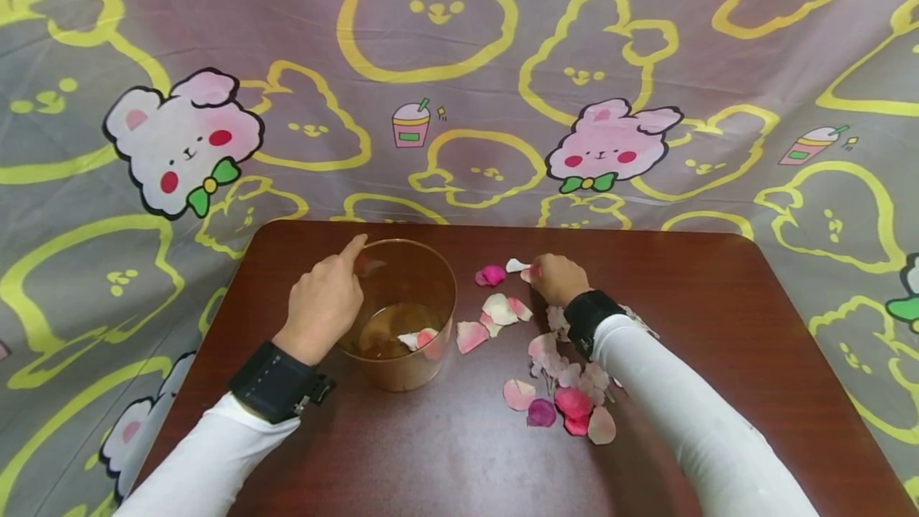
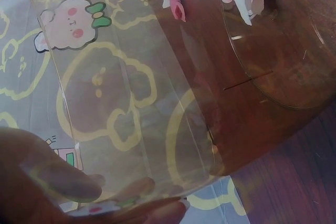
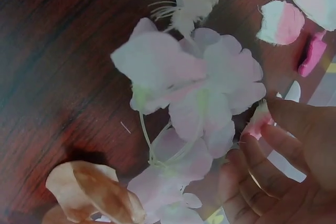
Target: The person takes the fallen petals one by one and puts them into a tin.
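Observation:
My left hand [image 1: 326, 301] grips the near-left wall of a clear amber plastic cup [image 1: 402, 369], with its index finger hooked over the rim. The left wrist view looks through the cup wall [image 2: 157, 103], with my fingers [image 2: 68, 182] curled round it. A couple of pink and white petals [image 1: 420, 337] lie on the cup's bottom. My right hand [image 1: 556, 278] is to the right of the cup and pinches a pale pink petal [image 1: 530, 274] at its fingertips. That petal [image 3: 258, 120] shows between thumb and fingers of the right hand [image 3: 273, 150].
Several loose pink, white and magenta petals [image 1: 567, 401] are scattered on the dark wooden table [image 1: 718, 301] right of the cup. A pale blossom cluster [image 3: 194, 87] lies under my right wrist. A cartoon-rabbit cloth [image 1: 459, 62] hangs behind the table.

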A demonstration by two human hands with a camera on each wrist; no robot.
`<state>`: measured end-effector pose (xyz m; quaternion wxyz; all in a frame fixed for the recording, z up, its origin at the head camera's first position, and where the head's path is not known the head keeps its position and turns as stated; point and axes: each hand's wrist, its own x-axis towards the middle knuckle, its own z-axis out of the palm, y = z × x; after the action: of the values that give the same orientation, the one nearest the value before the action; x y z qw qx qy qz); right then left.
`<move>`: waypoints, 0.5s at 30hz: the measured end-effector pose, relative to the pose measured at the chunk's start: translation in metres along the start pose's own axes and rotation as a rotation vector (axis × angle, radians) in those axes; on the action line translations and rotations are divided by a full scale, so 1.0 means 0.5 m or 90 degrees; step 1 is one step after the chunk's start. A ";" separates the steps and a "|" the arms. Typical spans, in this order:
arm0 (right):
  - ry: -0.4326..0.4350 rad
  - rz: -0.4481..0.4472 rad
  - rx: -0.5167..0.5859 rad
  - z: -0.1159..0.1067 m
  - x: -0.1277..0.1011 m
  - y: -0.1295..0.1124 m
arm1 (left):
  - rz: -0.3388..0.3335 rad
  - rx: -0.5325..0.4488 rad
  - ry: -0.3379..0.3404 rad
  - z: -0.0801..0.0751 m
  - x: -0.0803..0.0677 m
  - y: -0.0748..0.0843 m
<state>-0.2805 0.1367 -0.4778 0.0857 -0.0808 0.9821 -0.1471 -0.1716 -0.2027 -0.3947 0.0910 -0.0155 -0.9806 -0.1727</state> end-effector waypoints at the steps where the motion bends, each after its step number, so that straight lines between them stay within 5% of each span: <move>1: 0.001 -0.005 -0.002 0.002 0.001 0.000 | -0.001 0.000 -0.002 0.000 0.000 0.000; 15: 0.015 -0.066 -0.059 0.016 0.000 -0.007 | -0.003 0.004 -0.005 -0.001 0.001 0.002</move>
<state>-0.2785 0.1312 -0.4840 0.0624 -0.1333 0.9834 -0.1062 -0.1719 -0.2020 -0.3936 0.0872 -0.0137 -0.9815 -0.1697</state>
